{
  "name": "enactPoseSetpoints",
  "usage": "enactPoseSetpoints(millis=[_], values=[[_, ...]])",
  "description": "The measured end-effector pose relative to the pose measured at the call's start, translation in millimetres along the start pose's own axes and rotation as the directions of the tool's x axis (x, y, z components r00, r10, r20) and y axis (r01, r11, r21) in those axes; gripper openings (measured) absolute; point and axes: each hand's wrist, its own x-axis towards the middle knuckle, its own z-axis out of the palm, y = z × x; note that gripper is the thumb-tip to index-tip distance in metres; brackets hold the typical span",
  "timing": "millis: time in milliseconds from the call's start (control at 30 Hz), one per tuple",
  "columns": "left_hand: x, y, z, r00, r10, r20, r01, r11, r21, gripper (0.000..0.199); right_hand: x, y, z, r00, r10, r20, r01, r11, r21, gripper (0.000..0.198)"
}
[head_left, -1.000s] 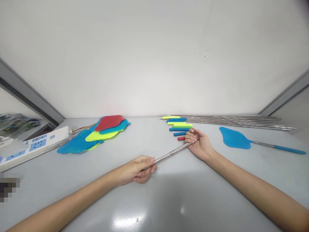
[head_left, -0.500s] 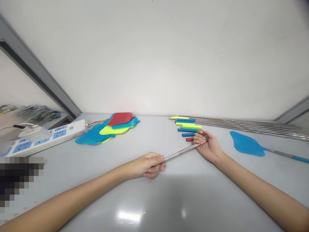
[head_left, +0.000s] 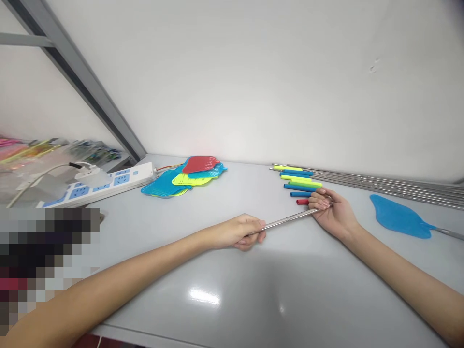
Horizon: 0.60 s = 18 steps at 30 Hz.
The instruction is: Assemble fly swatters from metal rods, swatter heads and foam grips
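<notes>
A thin metal rod [head_left: 286,220] slants between my two hands above the grey table. My left hand [head_left: 244,232] is closed around its lower left end. My right hand [head_left: 331,210] grips the other end with curled fingers, close to the coloured tubes. Those short tubes lie in a row: yellow [head_left: 288,167], blue [head_left: 299,195] and red [head_left: 302,201], some partly hidden behind my right fingers. Right of my right hand lies a blue fly swatter head [head_left: 400,217] on a metal handle. A pile of swatter heads, with a red one [head_left: 200,164] on top, rests left of centre.
Several long metal rods [head_left: 391,186] lie along the wall at the back right. A white power strip [head_left: 116,181] with plugs and cables is on the left. Beyond it are bagged items [head_left: 94,151]. The table's front edge [head_left: 126,334] shows at the bottom left.
The view has shifted left, so everything appears further right, and the table's front edge has come into view. Both hands keep hold of the rod in nearly the same pose.
</notes>
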Motion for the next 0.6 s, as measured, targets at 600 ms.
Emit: enactPoseSetpoints(millis=[600], values=[[1.7, -2.4, 1.0, 1.000, 0.012, -0.029, -0.011, 1.000, 0.029, 0.034, 0.4, -0.1, 0.4, 1.000, 0.008, -0.007, -0.008, 1.000, -0.004, 0.015]])
